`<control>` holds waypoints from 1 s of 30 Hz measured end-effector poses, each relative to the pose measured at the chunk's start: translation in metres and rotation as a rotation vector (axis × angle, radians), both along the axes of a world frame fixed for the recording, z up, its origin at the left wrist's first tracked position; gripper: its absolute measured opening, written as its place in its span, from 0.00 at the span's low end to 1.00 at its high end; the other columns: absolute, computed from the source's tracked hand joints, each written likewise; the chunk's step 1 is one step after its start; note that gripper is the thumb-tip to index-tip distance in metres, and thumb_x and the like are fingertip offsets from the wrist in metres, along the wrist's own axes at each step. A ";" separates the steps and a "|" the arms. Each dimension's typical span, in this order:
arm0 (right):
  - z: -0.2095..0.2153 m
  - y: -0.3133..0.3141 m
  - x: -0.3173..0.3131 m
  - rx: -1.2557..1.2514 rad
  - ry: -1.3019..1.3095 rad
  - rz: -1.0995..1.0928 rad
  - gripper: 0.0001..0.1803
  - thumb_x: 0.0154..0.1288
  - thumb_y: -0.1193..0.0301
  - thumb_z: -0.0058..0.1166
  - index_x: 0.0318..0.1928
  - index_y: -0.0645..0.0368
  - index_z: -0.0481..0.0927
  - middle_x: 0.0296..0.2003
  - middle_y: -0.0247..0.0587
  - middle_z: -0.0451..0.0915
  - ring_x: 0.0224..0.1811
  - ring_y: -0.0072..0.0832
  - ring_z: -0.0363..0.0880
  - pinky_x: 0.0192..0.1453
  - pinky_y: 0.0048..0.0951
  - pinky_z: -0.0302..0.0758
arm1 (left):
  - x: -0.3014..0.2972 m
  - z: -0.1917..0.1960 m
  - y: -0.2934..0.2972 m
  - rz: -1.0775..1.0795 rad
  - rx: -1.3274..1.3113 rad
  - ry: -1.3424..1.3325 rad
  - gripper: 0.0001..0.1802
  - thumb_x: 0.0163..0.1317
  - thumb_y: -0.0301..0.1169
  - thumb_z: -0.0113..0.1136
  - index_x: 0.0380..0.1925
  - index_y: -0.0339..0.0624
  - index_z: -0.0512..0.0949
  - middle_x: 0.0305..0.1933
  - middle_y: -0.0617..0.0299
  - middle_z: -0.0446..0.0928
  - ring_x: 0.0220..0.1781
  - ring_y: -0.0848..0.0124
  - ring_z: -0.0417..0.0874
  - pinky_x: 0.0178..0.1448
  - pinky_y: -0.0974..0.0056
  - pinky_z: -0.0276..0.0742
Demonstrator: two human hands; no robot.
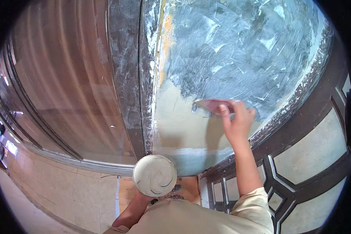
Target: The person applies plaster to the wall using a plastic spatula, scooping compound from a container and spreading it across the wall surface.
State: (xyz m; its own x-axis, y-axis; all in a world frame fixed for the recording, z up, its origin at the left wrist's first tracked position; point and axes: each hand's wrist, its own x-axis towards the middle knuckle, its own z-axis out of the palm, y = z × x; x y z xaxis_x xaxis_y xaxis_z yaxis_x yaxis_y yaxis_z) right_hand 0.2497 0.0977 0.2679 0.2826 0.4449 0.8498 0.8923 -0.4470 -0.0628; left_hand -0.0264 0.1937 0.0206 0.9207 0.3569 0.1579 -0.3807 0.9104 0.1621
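Note:
In my right hand is a thin reddish putty spreader, pinched between thumb and fingers. Its edge meets the wall panel where smooth cream filler borders the blue-grey, scratched surface. Low in front of my body, my left hand supports a round tub of cream paste. The paste has swirl marks on top. Most of my left hand's fingers are hidden beneath the tub. A shadow of my right arm falls across the filler.
Left of the panel runs a dark frame post, with brown curtain-like folds behind glass beyond it. A dark door with pale inset panels stands at the right. Below are floor tiles and brown cardboard.

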 end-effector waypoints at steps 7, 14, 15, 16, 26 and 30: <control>0.018 0.009 0.000 -0.156 -0.139 0.048 0.07 0.65 0.60 0.57 0.40 0.46 0.80 0.33 0.30 0.79 0.36 0.30 0.78 0.44 0.42 0.60 | -0.002 -0.017 0.005 0.070 0.215 0.043 0.36 0.70 0.56 0.48 0.72 0.52 0.58 0.73 0.54 0.63 0.71 0.56 0.68 0.70 0.43 0.70; -0.017 0.008 0.003 -0.562 -0.198 0.162 0.05 0.61 0.64 0.58 0.38 0.43 0.78 0.30 0.31 0.77 0.33 0.32 0.79 0.44 0.41 0.62 | 0.002 -0.011 0.001 -0.082 0.034 0.152 0.32 0.71 0.43 0.52 0.71 0.47 0.58 0.71 0.53 0.65 0.68 0.58 0.71 0.69 0.48 0.73; -0.004 0.013 0.001 -0.559 -0.198 0.177 0.05 0.61 0.64 0.58 0.38 0.43 0.78 0.30 0.31 0.77 0.33 0.32 0.79 0.44 0.41 0.62 | -0.002 -0.003 -0.004 0.006 0.080 0.111 0.32 0.71 0.43 0.52 0.71 0.47 0.57 0.71 0.53 0.65 0.69 0.58 0.71 0.69 0.48 0.73; 0.021 0.015 -0.007 -0.357 -0.176 0.115 0.05 0.60 0.65 0.58 0.38 0.43 0.78 0.30 0.30 0.77 0.32 0.32 0.79 0.44 0.42 0.62 | -0.004 0.001 -0.007 0.093 0.123 0.067 0.32 0.71 0.43 0.52 0.71 0.47 0.57 0.71 0.53 0.64 0.69 0.58 0.71 0.69 0.48 0.73; 0.018 0.015 -0.014 -0.422 -0.106 0.116 0.05 0.61 0.66 0.59 0.38 0.45 0.78 0.30 0.33 0.78 0.33 0.35 0.79 0.41 0.41 0.65 | 0.003 -0.016 0.005 -0.016 0.012 0.113 0.34 0.71 0.50 0.51 0.72 0.51 0.57 0.73 0.56 0.63 0.71 0.58 0.68 0.70 0.46 0.71; -0.002 0.011 -0.022 -0.357 -0.063 0.209 0.05 0.64 0.63 0.58 0.37 0.47 0.78 0.31 0.35 0.79 0.31 0.37 0.79 0.38 0.42 0.67 | 0.003 0.009 -0.004 0.024 0.079 0.038 0.34 0.70 0.49 0.53 0.71 0.47 0.59 0.72 0.51 0.64 0.70 0.55 0.70 0.70 0.44 0.71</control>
